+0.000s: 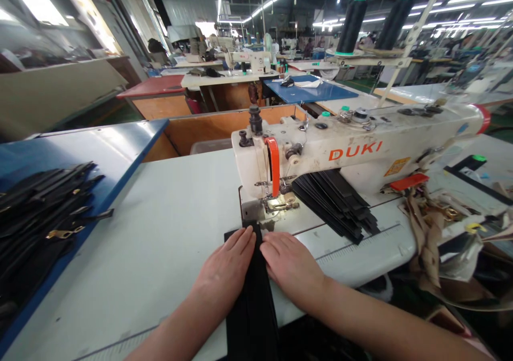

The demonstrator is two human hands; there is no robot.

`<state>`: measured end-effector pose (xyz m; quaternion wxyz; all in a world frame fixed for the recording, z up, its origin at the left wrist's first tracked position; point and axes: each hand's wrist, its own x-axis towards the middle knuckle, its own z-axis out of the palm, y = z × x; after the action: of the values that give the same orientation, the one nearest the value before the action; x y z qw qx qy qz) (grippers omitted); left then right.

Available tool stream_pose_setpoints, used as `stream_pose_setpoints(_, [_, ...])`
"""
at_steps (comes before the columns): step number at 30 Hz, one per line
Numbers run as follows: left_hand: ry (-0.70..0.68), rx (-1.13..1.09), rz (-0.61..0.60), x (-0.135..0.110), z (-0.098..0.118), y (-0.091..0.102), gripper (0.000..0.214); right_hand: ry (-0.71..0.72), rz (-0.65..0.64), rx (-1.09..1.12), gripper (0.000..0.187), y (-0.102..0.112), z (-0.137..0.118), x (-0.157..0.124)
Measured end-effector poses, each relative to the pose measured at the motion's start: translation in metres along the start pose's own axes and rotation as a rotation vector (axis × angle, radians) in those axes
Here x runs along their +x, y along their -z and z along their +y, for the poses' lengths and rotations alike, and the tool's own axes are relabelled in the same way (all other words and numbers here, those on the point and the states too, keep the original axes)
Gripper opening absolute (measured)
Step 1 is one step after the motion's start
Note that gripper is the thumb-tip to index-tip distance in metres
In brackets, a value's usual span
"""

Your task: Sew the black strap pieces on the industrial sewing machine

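A white DUKI sewing machine (360,147) stands on the pale table (168,233). A long black fabric strip (250,307) runs from the table's near edge up to the presser foot (276,205). My left hand (228,267) lies flat on the strip's left side, fingers stretched toward the needle. My right hand (290,265) lies flat on its right side, fingers together and pointing left. Both hands press the strip down just in front of the foot.
A fanned stack of black strips (336,203) lies under the machine arm. Black zippered pieces (40,211) are piled on a blue side table at left. Tan scraps (433,227) lie at right. Two black thread cones (352,22) stand behind. Other sewing stations fill the hall.
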<state>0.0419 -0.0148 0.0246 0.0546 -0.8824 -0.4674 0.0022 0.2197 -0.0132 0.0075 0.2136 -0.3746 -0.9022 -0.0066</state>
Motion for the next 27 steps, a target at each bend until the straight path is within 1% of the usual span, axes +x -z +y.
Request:
stream_pose_setpoints(2, [-0.006, 0.014, 0.008, 0.001, 0.001, 0.002, 0.053, 0.135, 0.019, -0.014, 0.010, 0.000, 0.007, 0.004])
stream_pose_setpoints(5, [-0.003, 0.046, 0.036, 0.001, 0.005, 0.004, 0.048, 0.305, -0.010, -0.029, 0.011, 0.000, 0.016, 0.008])
stream_pose_setpoints(9, [-0.054, 0.089, 0.107, 0.000, 0.008, 0.005, 0.041, 0.397, -0.038, -0.042, 0.013, 0.000, 0.021, 0.012])
stream_pose_setpoints(12, [-0.055, 0.090, 0.117, 0.001, 0.009, 0.004, 0.042, 0.412, -0.033, -0.047, 0.015, 0.000, 0.024, 0.013])
stream_pose_setpoints(15, [-0.041, 0.077, 0.163, 0.006, 0.010, 0.000, 0.042, 0.411, -0.028, -0.058, 0.016, 0.001, 0.029, 0.013])
stream_pose_setpoints(19, [-0.073, 0.060, 0.237, 0.021, 0.008, -0.006, 0.041, 0.390, -0.019, -0.082, 0.014, 0.002, 0.040, 0.015])
stream_pose_setpoints(23, [-0.099, 0.044, 0.273, 0.035, 0.003, -0.011, 0.040, 0.366, -0.008, -0.101, 0.014, 0.001, 0.051, 0.021])
stream_pose_setpoints(27, [-0.120, 0.033, 0.304, 0.044, 0.000, -0.011, 0.038, 0.338, -0.012, -0.098, 0.015, 0.001, 0.057, 0.024])
